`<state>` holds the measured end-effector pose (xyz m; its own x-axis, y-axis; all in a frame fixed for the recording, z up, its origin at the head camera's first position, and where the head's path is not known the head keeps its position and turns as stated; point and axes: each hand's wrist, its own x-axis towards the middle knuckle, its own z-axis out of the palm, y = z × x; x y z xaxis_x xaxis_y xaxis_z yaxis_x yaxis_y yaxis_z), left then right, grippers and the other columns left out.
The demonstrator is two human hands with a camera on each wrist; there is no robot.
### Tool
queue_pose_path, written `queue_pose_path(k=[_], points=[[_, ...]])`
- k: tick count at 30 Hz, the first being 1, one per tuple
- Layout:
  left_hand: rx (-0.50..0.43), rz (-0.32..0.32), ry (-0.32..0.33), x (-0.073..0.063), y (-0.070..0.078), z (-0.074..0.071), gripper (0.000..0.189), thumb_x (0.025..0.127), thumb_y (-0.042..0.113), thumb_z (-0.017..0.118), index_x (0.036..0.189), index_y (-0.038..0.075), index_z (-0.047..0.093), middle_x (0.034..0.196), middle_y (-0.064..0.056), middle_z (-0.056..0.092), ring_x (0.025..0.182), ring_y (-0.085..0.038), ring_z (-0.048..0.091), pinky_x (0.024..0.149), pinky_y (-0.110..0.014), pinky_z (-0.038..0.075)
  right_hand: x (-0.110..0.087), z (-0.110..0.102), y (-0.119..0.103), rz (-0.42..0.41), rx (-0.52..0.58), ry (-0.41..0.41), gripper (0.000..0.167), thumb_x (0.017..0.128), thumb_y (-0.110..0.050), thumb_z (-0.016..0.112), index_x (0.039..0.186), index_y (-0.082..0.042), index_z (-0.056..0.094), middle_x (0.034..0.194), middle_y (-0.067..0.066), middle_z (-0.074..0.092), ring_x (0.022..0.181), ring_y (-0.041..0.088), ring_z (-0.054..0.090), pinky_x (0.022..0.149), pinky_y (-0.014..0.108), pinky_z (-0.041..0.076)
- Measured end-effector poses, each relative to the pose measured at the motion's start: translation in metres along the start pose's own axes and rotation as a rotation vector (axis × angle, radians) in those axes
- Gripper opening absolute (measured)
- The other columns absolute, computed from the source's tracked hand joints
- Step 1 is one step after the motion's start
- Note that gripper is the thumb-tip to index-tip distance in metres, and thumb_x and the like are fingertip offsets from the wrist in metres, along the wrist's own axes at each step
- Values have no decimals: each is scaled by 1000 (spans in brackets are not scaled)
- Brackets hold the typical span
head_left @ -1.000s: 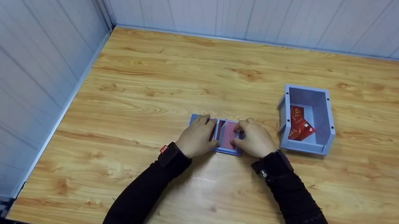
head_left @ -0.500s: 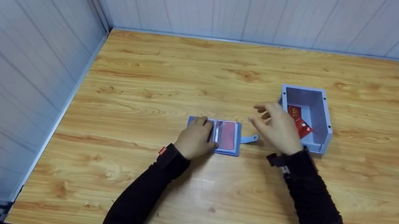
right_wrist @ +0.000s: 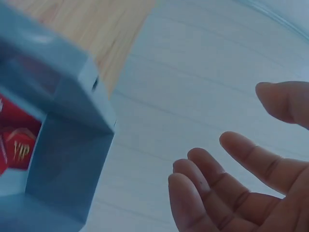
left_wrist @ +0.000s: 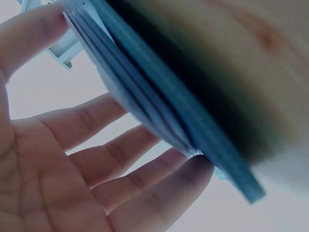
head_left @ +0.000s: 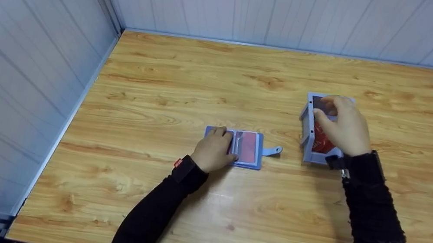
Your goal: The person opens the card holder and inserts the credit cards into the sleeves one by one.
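Currently, left hand (head_left: 214,149): released, fingers extended and laid on the left leaf of the card holder (head_left: 259,157), as in the earlier frames. Card holder: one, unfolded near the middle of the surface (head_left: 161,86); blue cover, stacked thin sleeves, pink panel (head_left: 249,147) in the right leaf, paler strap (head_left: 272,151) with round fastening, pointing toward the surface's right edge. Right hand (head_left: 346,123): shifted; a second ago at the right leaf, then between card holder and bin (head_left: 307,125), now over the bin in the head view; released, fingers loosely bent. Bin: one, grey-blue, open-topped, farther back toward the surface's right edge. Contents: red cards (head_left: 321,139), overlapping, gold "VIP" lettering; partly hidden by the right hand.
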<state>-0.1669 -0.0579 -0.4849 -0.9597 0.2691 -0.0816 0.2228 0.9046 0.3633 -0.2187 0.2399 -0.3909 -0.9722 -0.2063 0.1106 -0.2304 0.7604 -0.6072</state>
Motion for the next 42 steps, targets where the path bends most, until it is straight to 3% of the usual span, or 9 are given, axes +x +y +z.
queue_pose_path(k=[8, 15, 24, 27, 31, 34, 37, 42], points=[[4, -2, -2, 0, 0, -1, 63, 88, 36, 70, 136, -2, 52, 143, -22, 48, 134, -39, 44, 103, -51, 48, 19, -6, 18, 86, -102, -130, 43, 100, -30, 52, 130, 1, 52, 128, 26, 54, 117, 42, 51, 99, 56, 40], [-3, -1, -13, 0, 2, -1, 64, 89, 35, 69, 137, -2, 51, 144, -22, 47, 135, -39, 43, 103, -51, 48, 36, -4, 26, 104, -228, -244, 46, 96, -27, 55, 130, 4, 54, 127, 29, 56, 110, 45, 56, 95, 59, 42], [7, 9, -14, 0, 2, -1, 63, 89, 35, 69, 136, -3, 51, 143, -23, 47, 134, -39, 43, 106, -50, 45, 49, 6, 38, 97, -373, -367, 48, 87, -22, 59, 124, 8, 57, 115, 30, 64, 97, 43, 63, 85, 58, 49], [11, 9, -11, 1, 2, 0, 63, 89, 35, 69, 135, -3, 51, 143, -22, 48, 134, -39, 43, 106, -50, 45, 50, 11, 42, 93, -415, -395, 43, 81, -20, 61, 115, 7, 60, 112, 29, 65, 96, 43, 63, 82, 57, 50], [13, 6, -7, 0, 2, 0, 63, 89, 35, 69, 136, -3, 51, 143, -22, 48, 135, -39, 43, 106, -51, 45, 51, 17, 46, 90, -459, -446, 22, 76, -17, 64, 87, 1, 57, 95, 22, 65, 83, 36, 59, 68, 47, 47], [16, 7, 1, -1, 2, 0, 63, 89, 35, 70, 135, -3, 51, 143, -23, 48, 134, -40, 44, 106, -51, 45, 51, 21, 45, 97, -475, -494, 20, 75, -17, 68, 80, -3, 55, 88, 17, 62, 76, 30, 54, 63, 41, 44], [22, 16, 9, -3, 2, 0, 61, 90, 34, 70, 135, -3, 52, 142, -23, 48, 134, -40, 44, 105, -51, 46, 49, 24, 43, 92, -487, -520, 29, 73, -22, 73, 88, 0, 63, 95, 20, 66, 79, 31, 55, 67, 43, 48], [26, 22, 17, -4, 2, -1, 60, 90, 32, 69, 134, -4, 51, 141, -24, 49, 133, -39, 45, 103, -50, 48, 45, 28, 41, 67, -527, -522, 51, 77, -33, 73, 111, 4, 64, 114, 29, 62, 102, 39, 57, 86, 54, 50]])
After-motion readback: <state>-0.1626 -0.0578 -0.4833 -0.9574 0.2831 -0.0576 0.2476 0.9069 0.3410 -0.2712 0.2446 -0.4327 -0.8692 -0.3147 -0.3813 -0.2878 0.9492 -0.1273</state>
